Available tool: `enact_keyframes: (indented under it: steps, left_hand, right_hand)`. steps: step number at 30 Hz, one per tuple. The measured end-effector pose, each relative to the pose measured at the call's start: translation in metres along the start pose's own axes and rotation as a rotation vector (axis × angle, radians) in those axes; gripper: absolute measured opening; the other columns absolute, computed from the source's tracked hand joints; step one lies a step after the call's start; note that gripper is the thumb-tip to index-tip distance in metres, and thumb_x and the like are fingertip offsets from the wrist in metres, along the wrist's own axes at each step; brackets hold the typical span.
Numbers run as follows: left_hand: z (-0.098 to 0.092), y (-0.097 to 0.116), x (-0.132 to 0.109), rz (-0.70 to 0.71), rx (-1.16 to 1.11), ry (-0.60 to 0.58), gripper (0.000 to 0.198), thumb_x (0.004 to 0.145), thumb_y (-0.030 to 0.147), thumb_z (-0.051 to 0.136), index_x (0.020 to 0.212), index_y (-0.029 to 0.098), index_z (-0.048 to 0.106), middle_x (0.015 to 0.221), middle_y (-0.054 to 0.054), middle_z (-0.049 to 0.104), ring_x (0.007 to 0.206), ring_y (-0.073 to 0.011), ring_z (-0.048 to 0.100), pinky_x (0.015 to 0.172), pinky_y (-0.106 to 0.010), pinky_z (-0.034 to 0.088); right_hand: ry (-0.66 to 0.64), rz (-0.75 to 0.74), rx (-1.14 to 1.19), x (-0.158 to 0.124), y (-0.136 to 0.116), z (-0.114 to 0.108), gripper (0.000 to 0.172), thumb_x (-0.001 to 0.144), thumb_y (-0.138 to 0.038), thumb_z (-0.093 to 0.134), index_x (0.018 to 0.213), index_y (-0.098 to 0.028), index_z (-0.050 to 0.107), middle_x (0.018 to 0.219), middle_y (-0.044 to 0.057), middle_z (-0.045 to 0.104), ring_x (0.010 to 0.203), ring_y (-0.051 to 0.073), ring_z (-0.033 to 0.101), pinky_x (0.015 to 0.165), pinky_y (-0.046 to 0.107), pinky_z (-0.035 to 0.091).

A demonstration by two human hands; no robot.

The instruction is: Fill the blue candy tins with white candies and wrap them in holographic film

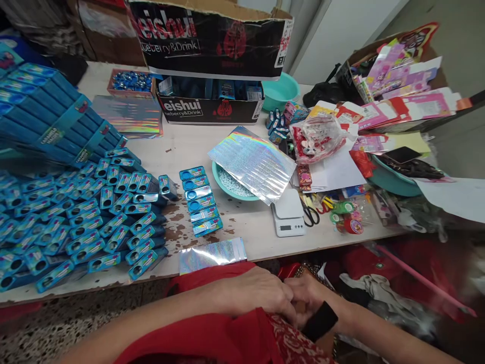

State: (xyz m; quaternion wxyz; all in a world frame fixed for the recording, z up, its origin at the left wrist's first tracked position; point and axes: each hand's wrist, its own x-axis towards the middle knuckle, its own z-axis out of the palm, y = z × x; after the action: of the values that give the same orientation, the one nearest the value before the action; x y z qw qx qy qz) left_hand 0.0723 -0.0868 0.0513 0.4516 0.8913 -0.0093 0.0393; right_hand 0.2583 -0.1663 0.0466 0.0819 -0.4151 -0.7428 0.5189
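Both my hands rest in my lap below the table's front edge, over red cloth. My left hand [261, 293] lies on top with its fingers curled over my right hand [308, 298], which wears a black wrist band. Their fingertips meet and are closed together; whether they hold anything is hidden. Nearest on the table is a holographic foil sheet [212, 254] at the front edge. Behind it a short column of small blue boxes [199, 200] lies flat.
Many small blue boxes [87, 222] cover the table's left, with stacked flat blue cartons [53, 116] behind. A teal bowl of pellets [231, 184] sits under a foil sheet [253, 163]. A white scale [288, 215], scissors [310, 212], tape rolls [346, 220] and a black cardboard box [212, 65] stand around.
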Motion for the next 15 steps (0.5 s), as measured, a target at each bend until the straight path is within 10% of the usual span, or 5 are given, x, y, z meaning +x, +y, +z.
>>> enact_keyframes:
  steps: [8, 15]
  left_hand:
    - [0.010, -0.006, 0.004, 0.065, 0.178, -0.094, 0.011, 0.082, 0.018, 0.057, 0.079, 0.025, 0.064, 0.077, 0.003, 0.056, 0.066, -0.0132, 0.045, 0.050, -0.029, 0.024]
    - [0.023, 0.011, 0.010, -0.067, 0.460, 0.104, 0.019, 0.086, 0.024, 0.052, 0.068, 0.019, 0.057, 0.089, -0.006, 0.055, 0.083, -0.0204, 0.047, 0.053, -0.029, 0.032]
  right_hand:
    - [0.063, 0.080, 0.023, -0.012, -0.006, 0.005, 0.016, 0.075, -0.018, 0.054, 0.059, -0.018, 0.050, 0.056, -0.003, 0.047, 0.052, 0.008, 0.042, 0.049, 0.018, 0.031]
    - [0.095, 0.256, 0.266, -0.008, -0.011, 0.006, 0.002, 0.065, -0.015, 0.052, 0.064, -0.018, 0.052, 0.061, -0.004, 0.050, 0.051, 0.007, 0.039, 0.046, 0.017, 0.032]
